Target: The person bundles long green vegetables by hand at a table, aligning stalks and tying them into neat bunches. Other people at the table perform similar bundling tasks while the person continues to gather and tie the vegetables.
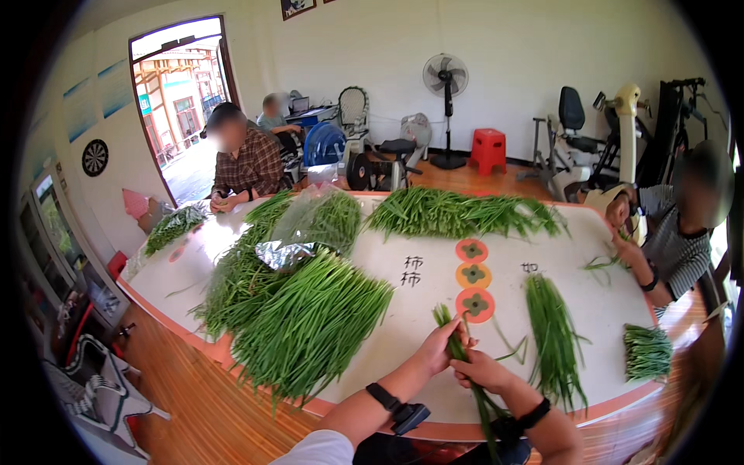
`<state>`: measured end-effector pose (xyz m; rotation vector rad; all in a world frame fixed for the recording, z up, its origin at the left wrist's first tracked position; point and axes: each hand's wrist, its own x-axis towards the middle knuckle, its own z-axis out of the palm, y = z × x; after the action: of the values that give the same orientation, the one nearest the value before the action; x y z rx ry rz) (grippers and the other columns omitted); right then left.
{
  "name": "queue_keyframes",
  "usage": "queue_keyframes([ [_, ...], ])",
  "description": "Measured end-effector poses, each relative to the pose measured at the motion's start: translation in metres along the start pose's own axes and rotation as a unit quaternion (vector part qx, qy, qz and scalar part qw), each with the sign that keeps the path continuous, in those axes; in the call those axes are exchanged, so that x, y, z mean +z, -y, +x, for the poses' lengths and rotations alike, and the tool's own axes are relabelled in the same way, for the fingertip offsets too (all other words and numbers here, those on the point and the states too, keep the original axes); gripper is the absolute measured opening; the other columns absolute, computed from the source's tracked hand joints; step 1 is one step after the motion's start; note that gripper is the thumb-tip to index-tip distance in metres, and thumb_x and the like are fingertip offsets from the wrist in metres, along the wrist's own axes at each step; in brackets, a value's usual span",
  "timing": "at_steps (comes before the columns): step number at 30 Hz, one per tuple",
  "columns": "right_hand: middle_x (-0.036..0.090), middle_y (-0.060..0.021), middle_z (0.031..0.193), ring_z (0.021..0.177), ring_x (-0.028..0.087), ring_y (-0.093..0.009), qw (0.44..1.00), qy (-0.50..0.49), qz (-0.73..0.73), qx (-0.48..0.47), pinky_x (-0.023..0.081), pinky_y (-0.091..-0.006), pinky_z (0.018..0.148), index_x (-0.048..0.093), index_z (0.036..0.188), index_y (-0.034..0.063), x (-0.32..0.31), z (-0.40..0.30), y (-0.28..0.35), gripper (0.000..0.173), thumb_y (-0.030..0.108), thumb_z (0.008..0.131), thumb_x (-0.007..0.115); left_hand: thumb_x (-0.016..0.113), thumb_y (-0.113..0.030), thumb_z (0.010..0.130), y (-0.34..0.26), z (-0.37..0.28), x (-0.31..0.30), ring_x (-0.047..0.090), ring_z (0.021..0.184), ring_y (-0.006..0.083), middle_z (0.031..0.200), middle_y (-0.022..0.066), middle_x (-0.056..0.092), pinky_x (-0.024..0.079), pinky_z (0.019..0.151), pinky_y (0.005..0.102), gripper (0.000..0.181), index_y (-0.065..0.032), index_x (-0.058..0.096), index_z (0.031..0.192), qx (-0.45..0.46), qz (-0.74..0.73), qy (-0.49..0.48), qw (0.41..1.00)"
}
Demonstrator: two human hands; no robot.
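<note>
A slim bunch of long green leafy stalks, like garlic chives, runs through both hands over the table's near edge. My left hand holds it near its upper, cut-looking end. Lower down, my right hand grips the same bunch, and its leaf ends hang past the table edge. A few loose blades lie just beyond my right hand. To the right rests a separate bunch of chives on the tabletop. A large heap of chives spreads out left of my hands.
The white table has an orange border and printed fruit. A clear plastic bag lies on the heap. More chives line the far edge; a short bundle sits at right. Co-workers sit at far left and right, hands on stalks.
</note>
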<state>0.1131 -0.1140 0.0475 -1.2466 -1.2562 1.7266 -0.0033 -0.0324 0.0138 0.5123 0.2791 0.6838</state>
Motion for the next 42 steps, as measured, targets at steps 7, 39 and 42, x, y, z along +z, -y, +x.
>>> queue_keyframes([
  [7, 0.042, 0.0026, 0.058, 0.05, 0.038, -0.006, 0.988, 0.012, -0.076, 0.134, 0.032, -0.0201, 0.044, 0.045, 0.084, 0.0045, -0.005, -0.083, 0.004, 0.017, 0.021, 0.086, 0.048, 0.038, -0.029, 0.092, -0.008, 0.004, 0.006, 0.025, 0.041, 0.0069, 0.047, -0.0044, 0.025, 0.029, 0.048, 0.0206, 0.025, -0.0123, 0.044, 0.074, -0.007, -0.148, 0.003, 0.989],
  [39, 0.06, -0.0127, 0.068, 0.065, 0.058, -0.03, 0.799, -0.376, -0.468, 0.029, 0.047, -0.0374, 0.06, 0.062, 0.069, 0.0063, -0.091, -0.01, -0.004, 0.015, 0.021, 0.067, 0.058, 0.042, -0.024, 0.089, -0.008, 0.004, 0.003, 0.027, 0.04, 0.0072, 0.047, -0.004, 0.028, 0.026, 0.044, 0.0225, 0.017, -0.0092, 0.047, 0.082, -0.093, -0.027, -0.025, 0.995],
  [42, 0.06, -0.0086, 0.061, 0.055, 0.056, -0.016, 0.875, -0.378, -0.303, -0.01, 0.045, -0.0296, 0.053, 0.062, 0.07, 0.0007, -0.087, -0.01, 0.002, 0.016, 0.016, 0.067, 0.062, 0.044, -0.023, 0.089, -0.008, -0.002, 0.011, 0.041, 0.05, 0.0118, 0.058, 0.0019, 0.045, 0.035, 0.05, 0.0261, 0.02, -0.0048, 0.051, 0.089, -0.062, 0.003, -0.025, 0.998],
])
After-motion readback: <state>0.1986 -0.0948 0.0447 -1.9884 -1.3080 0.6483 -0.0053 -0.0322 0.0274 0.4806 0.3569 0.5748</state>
